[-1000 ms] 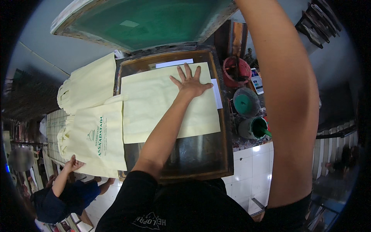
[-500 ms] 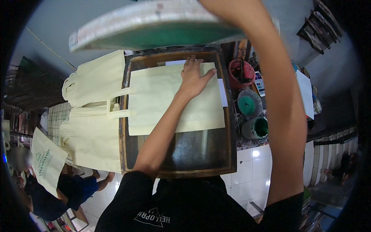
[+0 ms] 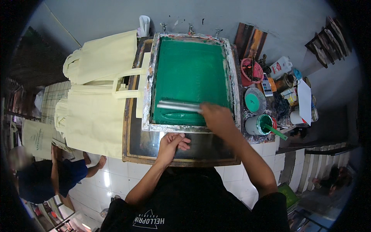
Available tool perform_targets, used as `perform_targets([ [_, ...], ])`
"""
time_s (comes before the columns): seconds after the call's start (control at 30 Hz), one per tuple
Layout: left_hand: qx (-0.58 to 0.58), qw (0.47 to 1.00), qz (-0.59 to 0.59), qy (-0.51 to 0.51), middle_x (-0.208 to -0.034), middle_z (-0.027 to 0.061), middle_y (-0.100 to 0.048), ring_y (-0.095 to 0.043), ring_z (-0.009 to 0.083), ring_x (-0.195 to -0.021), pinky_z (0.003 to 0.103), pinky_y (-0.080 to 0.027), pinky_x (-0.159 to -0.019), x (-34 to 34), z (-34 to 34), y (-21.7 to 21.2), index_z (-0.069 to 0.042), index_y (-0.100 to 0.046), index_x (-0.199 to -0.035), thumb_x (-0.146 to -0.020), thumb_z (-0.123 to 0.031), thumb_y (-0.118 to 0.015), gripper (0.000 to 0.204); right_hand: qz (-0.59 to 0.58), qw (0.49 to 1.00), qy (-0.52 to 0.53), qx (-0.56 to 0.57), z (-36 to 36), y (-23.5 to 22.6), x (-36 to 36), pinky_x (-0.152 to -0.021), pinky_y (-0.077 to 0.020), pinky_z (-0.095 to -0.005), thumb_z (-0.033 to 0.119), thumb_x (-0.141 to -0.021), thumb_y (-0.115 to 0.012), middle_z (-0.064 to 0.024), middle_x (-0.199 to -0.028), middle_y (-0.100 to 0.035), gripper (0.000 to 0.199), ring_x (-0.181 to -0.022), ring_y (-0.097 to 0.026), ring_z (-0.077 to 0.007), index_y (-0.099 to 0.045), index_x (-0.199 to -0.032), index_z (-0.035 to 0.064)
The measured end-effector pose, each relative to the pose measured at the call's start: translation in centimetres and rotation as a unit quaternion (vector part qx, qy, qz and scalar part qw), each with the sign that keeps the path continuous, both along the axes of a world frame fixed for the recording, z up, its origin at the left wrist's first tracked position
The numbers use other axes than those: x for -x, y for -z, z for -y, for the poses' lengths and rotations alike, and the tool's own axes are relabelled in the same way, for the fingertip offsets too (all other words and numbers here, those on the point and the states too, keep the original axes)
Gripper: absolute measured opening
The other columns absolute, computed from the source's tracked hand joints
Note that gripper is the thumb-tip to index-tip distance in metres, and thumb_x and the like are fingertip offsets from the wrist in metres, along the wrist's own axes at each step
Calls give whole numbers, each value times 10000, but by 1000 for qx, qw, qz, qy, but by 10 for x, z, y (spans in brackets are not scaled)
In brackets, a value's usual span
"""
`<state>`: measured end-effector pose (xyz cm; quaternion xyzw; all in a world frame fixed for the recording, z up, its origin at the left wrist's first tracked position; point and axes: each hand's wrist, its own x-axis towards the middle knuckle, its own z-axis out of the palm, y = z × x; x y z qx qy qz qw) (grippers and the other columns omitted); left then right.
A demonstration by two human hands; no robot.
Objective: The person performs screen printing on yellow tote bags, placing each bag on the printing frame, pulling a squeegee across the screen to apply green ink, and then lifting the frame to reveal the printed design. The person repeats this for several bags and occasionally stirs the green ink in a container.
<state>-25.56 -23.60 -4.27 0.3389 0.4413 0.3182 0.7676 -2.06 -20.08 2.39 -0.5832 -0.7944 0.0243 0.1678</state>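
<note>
Close by on the right, a cluttered bench is holding a pink tub (image 3: 248, 79), a phone (image 3: 266, 87), a bowl (image 3: 262, 101) of green ink and a pail (image 3: 252, 126) with a green-handled tool (image 3: 279, 133) leaning out of it. On the left, stacks of pale yellow bags (image 3: 96, 120) are lying beside the table, and a co-worker (image 3: 38, 179) is standing near a printed bag (image 3: 38, 137). The right forearm is crossing the near right corner of the screen frame (image 3: 149, 92) and hiding part of it.

That frame is lying over another pale bag (image 3: 140, 110), leaving only its left strip and handles showing. Its mesh (image 3: 189, 69) is looking evenly green, with a thick ridge of ink near the front. The right hand (image 3: 217, 116), blurred, is closing its fingers around the right end of a metallic squeegee (image 3: 177, 106), which is lying across the mesh's near part. The left hand (image 3: 173, 147) is curling its fingers loosely at the frame's near edge; whether they are pinching it, I cannot tell.

Underneath, the dark, wood-edged table (image 3: 205, 149) is shining. White floor tiles (image 3: 133, 172) are reflecting light, and a grey wall (image 3: 251, 11) is rising behind.
</note>
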Motion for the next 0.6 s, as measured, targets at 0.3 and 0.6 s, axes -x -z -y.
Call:
perform_targets([
  [0.3, -8, 1000, 2, 11, -860, 170, -714, -691, 208, -678, 311, -552, -646, 5, -5, -3, 50, -647, -990, -975, -172, -630, 224, 16, 989, -36, 146, 25, -38, -10, -651, -536, -441, 200, -927, -652, -154, -862, -707, 166, -778, -700, -324, -645, -996, 49],
  [0.6, -6, 1000, 21, 2, -828, 174, -700, -698, 229, -667, 316, -560, -643, 10, 0, 9, 58, -619, -1024, -959, -80, -584, 156, 59, 995, -51, -67, -31, 16, -18, -622, -539, -401, 166, -885, -659, -109, -875, -714, 136, -748, -695, -262, -629, -983, 77],
])
